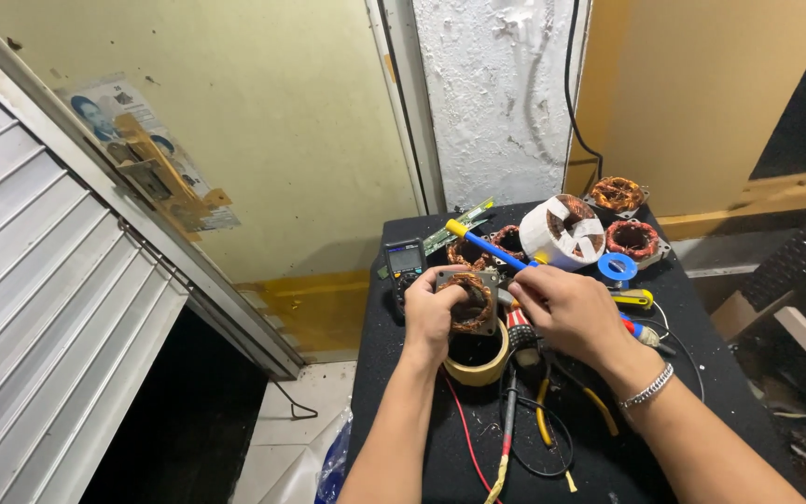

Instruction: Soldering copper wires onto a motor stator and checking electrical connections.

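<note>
On the black table [403, 467], a multimeter [404, 261] is seen at the left. Beside it, the left hand [431, 313] is closed on a copper-wound stator [468, 301], held over a tape roll [478, 359]. The stator is judged heavy and stiff, its fine windings fragile, so the metal frame is best gripped. The right hand [566, 308] is closed on a blue-handled tool [492, 247].

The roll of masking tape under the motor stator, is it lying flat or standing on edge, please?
Lying flat: the roll of masking tape rests on the black table with its hole facing up, under the stator that the left hand holds.
</note>
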